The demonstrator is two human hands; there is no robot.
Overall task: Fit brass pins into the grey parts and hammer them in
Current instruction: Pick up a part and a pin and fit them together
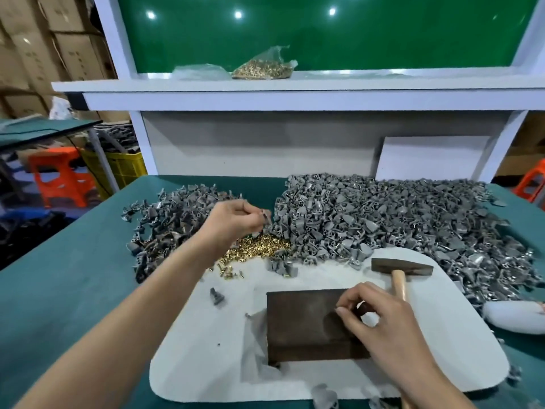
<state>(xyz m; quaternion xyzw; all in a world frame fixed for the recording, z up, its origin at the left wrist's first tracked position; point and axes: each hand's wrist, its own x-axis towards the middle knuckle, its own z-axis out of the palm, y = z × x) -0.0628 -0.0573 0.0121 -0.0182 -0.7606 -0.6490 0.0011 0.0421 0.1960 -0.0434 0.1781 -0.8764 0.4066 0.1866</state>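
Note:
My left hand (233,221) hovers above the heap of brass pins (259,250) and pinches a small grey part (266,216) at its fingertips. My right hand (380,320) rests on the right side of the dark steel block (303,323), its thumb and fingers pinching something small and dark that I cannot make out. The hammer (398,268) lies on the white mat (206,349) just behind the right hand, head up and wooden handle pointing towards me. A big pile of grey parts (398,214) fills the back right; a smaller pile (174,219) lies at the back left.
A single grey part (217,296) lies on the mat left of the block. A bag of brass pins (262,67) sits on the white shelf above. A white roll (513,317) lies at the table's right edge. Orange stools and a yellow crate stand beyond the table's left side.

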